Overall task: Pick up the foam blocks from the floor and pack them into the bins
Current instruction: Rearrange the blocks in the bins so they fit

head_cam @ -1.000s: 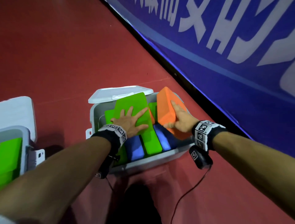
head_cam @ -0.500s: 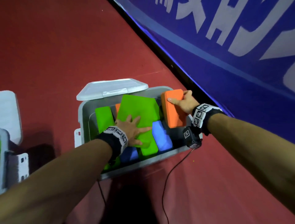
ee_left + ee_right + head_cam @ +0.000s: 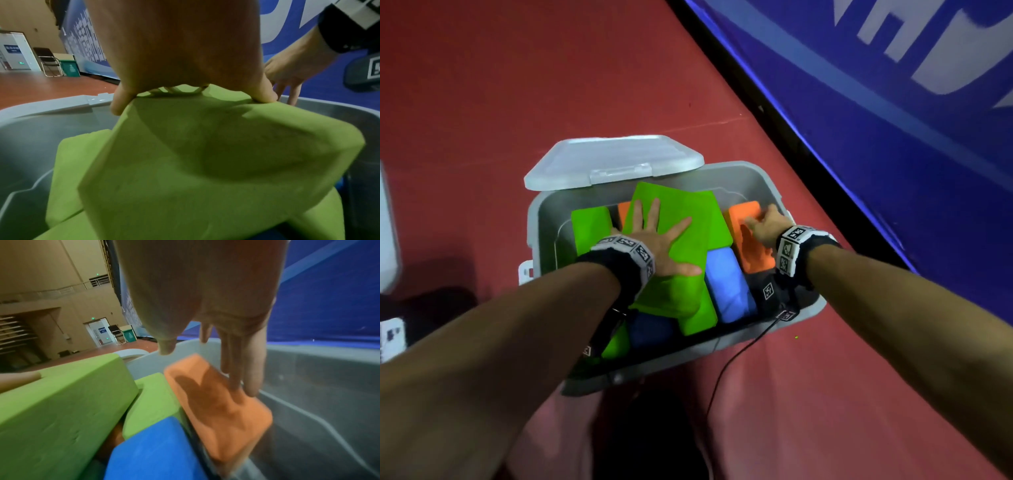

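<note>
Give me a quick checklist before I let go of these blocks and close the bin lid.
1. Left hand flat on the big green block: ok.
2. Big green block seated level: not ok, it lies tilted across the blue blocks.
3. Orange block down beside the bin wall: ok, right hand fingers straight on it.
4. All blocks below the rim: cannot tell.
5. Lid open, hinged back: ok.

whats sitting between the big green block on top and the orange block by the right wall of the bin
A light blue block and the corner of a lower green block lie between the big green block and the orange block; the head view shows it.
</note>
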